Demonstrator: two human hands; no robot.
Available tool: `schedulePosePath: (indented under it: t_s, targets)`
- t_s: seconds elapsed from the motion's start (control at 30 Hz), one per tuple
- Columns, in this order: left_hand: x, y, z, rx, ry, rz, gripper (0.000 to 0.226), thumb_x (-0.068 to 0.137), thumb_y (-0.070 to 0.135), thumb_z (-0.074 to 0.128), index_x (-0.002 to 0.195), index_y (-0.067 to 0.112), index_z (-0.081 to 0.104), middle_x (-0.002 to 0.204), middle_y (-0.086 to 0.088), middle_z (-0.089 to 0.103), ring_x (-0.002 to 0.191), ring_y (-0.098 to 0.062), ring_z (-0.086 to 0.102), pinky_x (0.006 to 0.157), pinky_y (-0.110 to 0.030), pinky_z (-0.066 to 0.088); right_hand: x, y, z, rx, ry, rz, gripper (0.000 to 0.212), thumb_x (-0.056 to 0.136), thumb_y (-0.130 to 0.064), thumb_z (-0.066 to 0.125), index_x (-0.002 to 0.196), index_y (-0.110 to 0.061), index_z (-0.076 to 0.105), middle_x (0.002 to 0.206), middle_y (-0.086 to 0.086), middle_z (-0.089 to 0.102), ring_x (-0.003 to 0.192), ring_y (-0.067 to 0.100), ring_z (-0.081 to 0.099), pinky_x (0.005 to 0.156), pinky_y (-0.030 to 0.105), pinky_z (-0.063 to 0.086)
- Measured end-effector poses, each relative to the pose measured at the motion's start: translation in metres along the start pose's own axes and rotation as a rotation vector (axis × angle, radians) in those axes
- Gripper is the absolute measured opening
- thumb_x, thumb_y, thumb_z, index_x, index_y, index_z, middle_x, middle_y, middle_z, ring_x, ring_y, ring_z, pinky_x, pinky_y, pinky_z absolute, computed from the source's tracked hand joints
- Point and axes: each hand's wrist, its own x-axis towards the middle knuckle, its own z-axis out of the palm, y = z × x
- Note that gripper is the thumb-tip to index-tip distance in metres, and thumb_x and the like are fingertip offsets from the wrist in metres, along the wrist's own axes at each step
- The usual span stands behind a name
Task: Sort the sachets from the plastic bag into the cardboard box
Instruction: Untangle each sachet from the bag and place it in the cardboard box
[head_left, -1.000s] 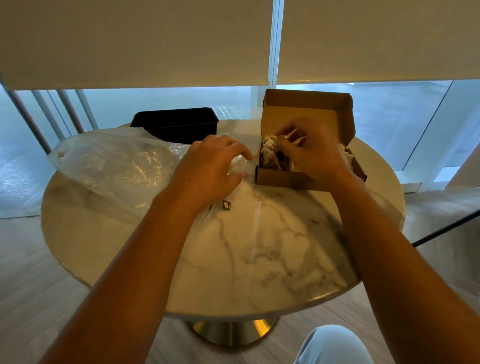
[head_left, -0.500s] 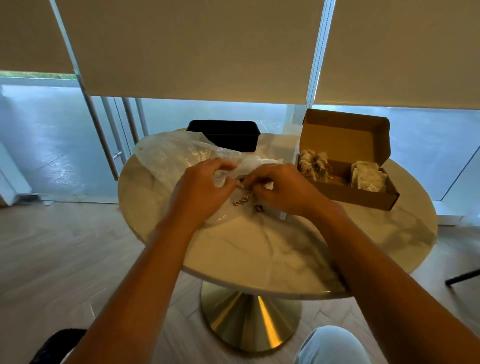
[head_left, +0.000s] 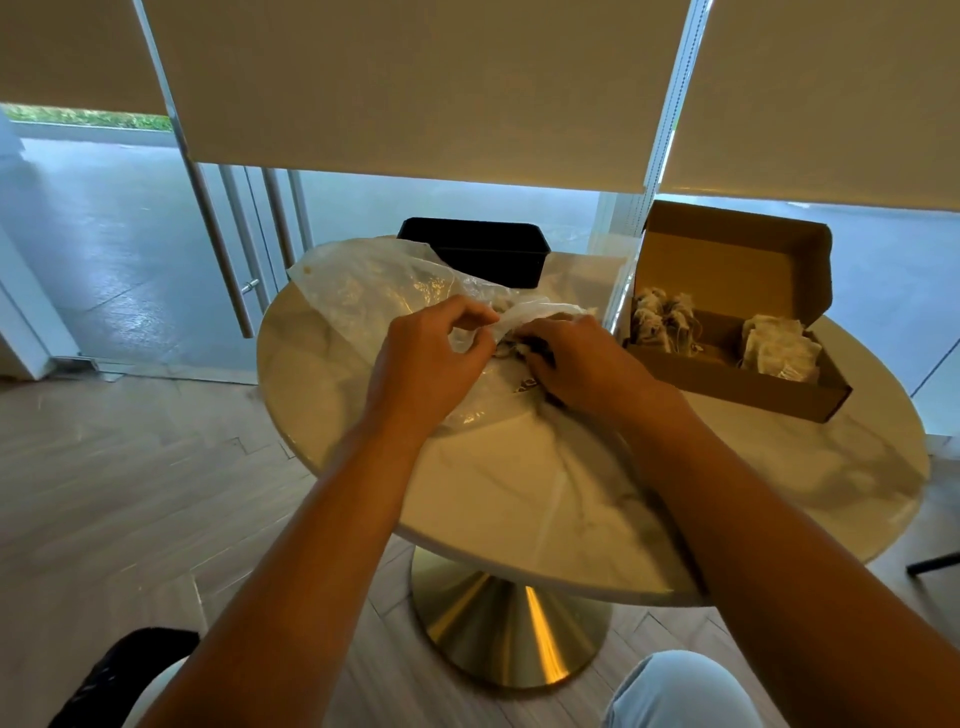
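Note:
A crumpled clear plastic bag (head_left: 374, 291) lies on the left half of the round marble table (head_left: 545, 499). My left hand (head_left: 431, 358) pinches the bag's open edge. My right hand (head_left: 576, 364) is curled at the bag's mouth, fingers among small sachets (head_left: 511, 345) that are mostly hidden. To the right stands an open cardboard box (head_left: 743, 384) with its lid up. It holds a bunch of stringed sachets (head_left: 662, 319) on the left and pale flat sachets (head_left: 779, 348) on the right.
A black rectangular container (head_left: 478, 249) stands at the table's far edge behind the bag. Glass doors and lowered blinds are beyond. The table has a gold pedestal (head_left: 504, 629); my knee (head_left: 675, 691) is below right.
My right hand left the cardboard box and came back to the bag's mouth. My left hand stays on the bag's edge. My view has swung left and pulled back.

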Motion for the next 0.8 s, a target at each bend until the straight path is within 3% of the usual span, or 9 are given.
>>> schedulePosePath:
  t_s: [0.23,0.33,0.4,0.5,0.63,0.8]
  targets:
    - [-0.002,0.002,-0.004,-0.049,0.017,-0.052,0.012,0.091,0.020,0.070,0.100,0.027,0.074,0.096,0.017,0.071,0.090,0.018,0.058,0.073,-0.003,0.046,-0.013,0.000,-0.020,0.109,0.010,-0.112,0.021,0.097,-0.016,0.069,0.117,-0.014,0.074,0.112,0.003,0.074,0.098,0.018,0.067,0.090,0.030,0.056]
    - [-0.002,0.003,-0.005,-0.052,0.015,-0.064,0.012,0.091,0.020,0.069,0.099,0.028,0.074,0.096,0.017,0.071,0.091,0.013,0.061,0.073,-0.004,0.046,-0.022,0.000,-0.029,0.240,-0.053,-0.124,0.020,0.095,-0.017,0.073,0.114,-0.018,0.076,0.105,-0.009,0.071,0.092,0.003,0.067,0.089,0.016,0.054]
    - [-0.002,0.001,-0.004,-0.042,0.016,-0.066,0.011,0.091,0.021,0.069,0.098,0.029,0.073,0.097,0.016,0.072,0.093,0.006,0.062,0.074,-0.004,0.046,-0.028,0.000,-0.033,0.316,-0.088,-0.106,0.021,0.093,-0.016,0.074,0.114,-0.020,0.078,0.107,-0.011,0.073,0.095,0.002,0.068,0.090,0.012,0.053]
    - [0.000,-0.002,-0.002,-0.007,0.001,0.006,0.010,0.092,0.019,0.068,0.096,0.027,0.070,0.103,0.014,0.071,0.100,-0.002,0.062,0.083,-0.015,0.050,-0.034,0.004,-0.037,0.383,-0.038,-0.051,0.021,0.095,-0.013,0.069,0.112,-0.020,0.079,0.111,-0.006,0.075,0.100,0.003,0.069,0.093,0.014,0.054]
    - [0.002,-0.002,0.001,0.118,-0.082,0.201,0.016,0.091,0.012,0.067,0.093,0.026,0.074,0.114,0.014,0.066,0.111,-0.011,0.056,0.093,-0.033,0.048,-0.036,0.016,-0.036,0.258,0.026,-0.080,0.023,0.095,-0.006,0.067,0.112,-0.018,0.076,0.107,-0.002,0.073,0.097,0.009,0.070,0.090,0.030,0.059]
    - [0.013,0.024,-0.004,0.441,-0.383,0.341,0.020,0.093,0.038,0.066,0.112,0.034,0.072,0.132,0.010,0.056,0.126,-0.016,0.041,0.106,-0.036,0.030,-0.040,0.029,-0.040,0.207,-0.068,-0.077,0.022,0.092,-0.014,0.074,0.113,-0.020,0.074,0.106,-0.004,0.072,0.094,0.006,0.068,0.082,0.022,0.058]
